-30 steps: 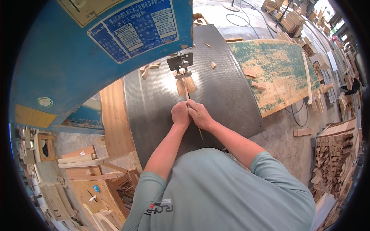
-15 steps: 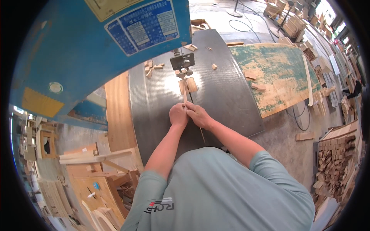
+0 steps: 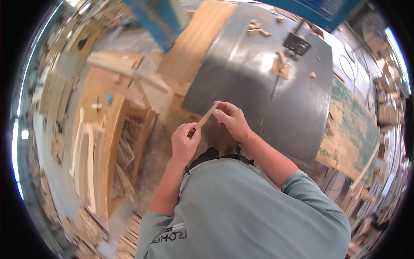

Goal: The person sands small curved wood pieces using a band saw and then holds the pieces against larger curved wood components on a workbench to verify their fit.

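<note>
Between my two hands I hold a slim wooden strip [image 3: 205, 118] slantwise, in front of the machine table's near left edge. My left hand [image 3: 185, 141] is closed round its lower end. The fingers of my right hand [image 3: 233, 121] pinch its upper end. Beyond them lies the dark metal table [image 3: 246, 86] of a blue bandsaw [image 3: 157, 21], with a slot running towards me. Above the slot hangs the black blade guide [image 3: 296, 44]. Small wood pieces [image 3: 281, 65] lie just below the guide. The blade itself cannot be made out.
Wood offcuts [image 3: 258, 29] sit at the table's far side. To the right is a worn green board [image 3: 351, 125]. On the left stands a wooden bench [image 3: 92, 86] with long curved wooden parts [image 3: 88, 157] leaning by it.
My view has swung to the left. Both hands have drawn back from the blade area to the table's near left, with the wooden strip held between them and the hands farther apart.
</note>
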`<state>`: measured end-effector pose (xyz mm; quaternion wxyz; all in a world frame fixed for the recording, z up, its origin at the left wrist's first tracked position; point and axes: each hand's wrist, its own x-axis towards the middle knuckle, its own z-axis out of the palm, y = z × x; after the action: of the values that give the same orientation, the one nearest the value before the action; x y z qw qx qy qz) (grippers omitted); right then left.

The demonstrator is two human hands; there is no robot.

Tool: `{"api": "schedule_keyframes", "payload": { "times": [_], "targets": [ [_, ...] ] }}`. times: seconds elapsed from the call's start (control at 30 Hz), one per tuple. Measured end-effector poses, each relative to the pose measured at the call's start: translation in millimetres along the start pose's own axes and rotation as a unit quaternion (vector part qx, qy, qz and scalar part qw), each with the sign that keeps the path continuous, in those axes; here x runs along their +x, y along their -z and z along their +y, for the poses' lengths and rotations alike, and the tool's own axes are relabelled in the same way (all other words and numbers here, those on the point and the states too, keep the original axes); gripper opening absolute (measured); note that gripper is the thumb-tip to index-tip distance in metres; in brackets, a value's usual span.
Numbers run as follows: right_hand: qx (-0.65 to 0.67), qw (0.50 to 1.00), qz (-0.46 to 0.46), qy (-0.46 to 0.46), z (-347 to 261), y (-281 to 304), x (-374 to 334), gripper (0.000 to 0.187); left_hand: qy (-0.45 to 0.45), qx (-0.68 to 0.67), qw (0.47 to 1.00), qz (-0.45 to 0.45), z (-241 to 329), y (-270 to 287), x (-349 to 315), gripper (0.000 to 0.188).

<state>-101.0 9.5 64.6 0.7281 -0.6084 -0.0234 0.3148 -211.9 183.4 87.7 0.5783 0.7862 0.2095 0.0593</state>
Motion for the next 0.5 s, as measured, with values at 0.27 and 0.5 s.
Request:
{"api": "schedule_keyframes", "payload": {
  "times": [0.27, 0.5],
  "targets": [
    [0.058, 0.977, -0.192, -0.067, 55.6, -164.3, -17.2, 0.029, -0.167, 0.107, 0.948, 0.25, -61.6, 143.0, -112.5, 0.024],
    [-0.003, 0.935, -0.322, -0.151, 150.8, -337.8, -59.0, 0.023, 0.022, -0.36, 0.903, 0.234, -163.7, 271.1, -237.5, 0.032]
  ]
}}
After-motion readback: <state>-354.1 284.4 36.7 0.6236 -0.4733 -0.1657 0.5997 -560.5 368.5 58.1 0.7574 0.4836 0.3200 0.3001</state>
